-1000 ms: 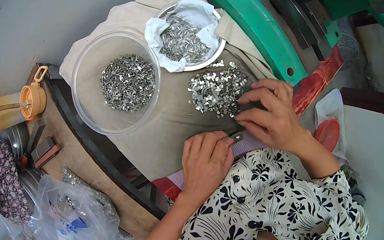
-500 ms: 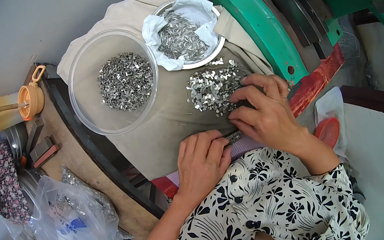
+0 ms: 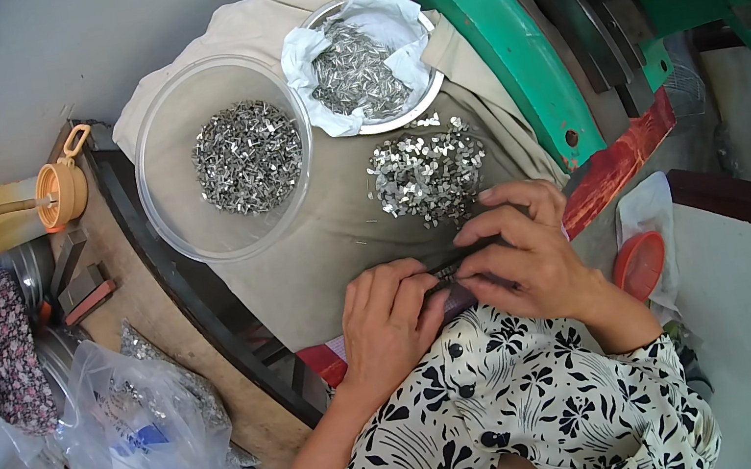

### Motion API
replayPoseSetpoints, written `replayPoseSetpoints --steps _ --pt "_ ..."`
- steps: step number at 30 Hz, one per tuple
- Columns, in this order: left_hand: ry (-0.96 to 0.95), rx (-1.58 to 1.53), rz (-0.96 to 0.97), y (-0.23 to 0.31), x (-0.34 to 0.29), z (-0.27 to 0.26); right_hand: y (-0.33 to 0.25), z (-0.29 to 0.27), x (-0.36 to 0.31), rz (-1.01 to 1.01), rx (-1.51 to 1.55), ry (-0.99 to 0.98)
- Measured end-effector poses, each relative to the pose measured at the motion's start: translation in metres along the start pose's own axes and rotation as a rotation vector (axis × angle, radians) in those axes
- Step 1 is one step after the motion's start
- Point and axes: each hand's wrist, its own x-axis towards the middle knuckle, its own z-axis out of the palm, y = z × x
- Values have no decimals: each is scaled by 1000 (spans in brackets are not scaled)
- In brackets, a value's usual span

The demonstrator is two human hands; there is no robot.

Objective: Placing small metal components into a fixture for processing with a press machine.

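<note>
A loose pile of small shiny metal pieces (image 3: 428,171) lies on the grey-brown cloth (image 3: 344,225). Nearer to me, my right hand (image 3: 527,259) has thumb and forefinger drawn into a pinch; what lies between the tips is too small to make out. Just left of it, my left hand (image 3: 382,318) rests at the cloth's near edge, fingers curled together and their tips hidden. Between the two hands shows a narrow strip of small metal parts (image 3: 447,273), partly covered by the fingers. A few thin pins (image 3: 367,241) lie loose left of the pile.
A clear round tub (image 3: 149,198) of small metal parts stands at the left. Behind the pile, a paper-lined metal bowl (image 3: 436,90) holds thin metal pins. A green machine (image 3: 488,47) borders the right. Plastic bags (image 3: 147,442) and an orange-lidded container (image 3: 61,196) sit far left.
My right hand has drawn back from the pile toward me, its fingertips now close to my left hand. My left hand has barely shifted.
</note>
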Motion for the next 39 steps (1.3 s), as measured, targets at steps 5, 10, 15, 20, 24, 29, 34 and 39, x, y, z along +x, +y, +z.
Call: replayPoseSetpoints --steps 5,10,15,20,24,29,34,39 --pt "-2 9 50 4 7 4 16 5 -2 62 -145 100" --pt "28 41 132 5 11 12 15 2 -4 36 -123 67" --pt "27 75 175 5 14 12 11 -5 -13 -17 -58 11" --pt "24 102 169 5 14 10 9 3 -16 -28 -102 -25" --pt "0 113 150 5 12 9 7 7 -13 -12 -93 -30" --pt "21 36 71 5 9 7 17 0 -5 31 -28 54" --pt "-3 63 92 9 15 10 17 5 3 28 -125 52" --pt "7 92 118 9 20 15 12 6 6 40 -189 55"
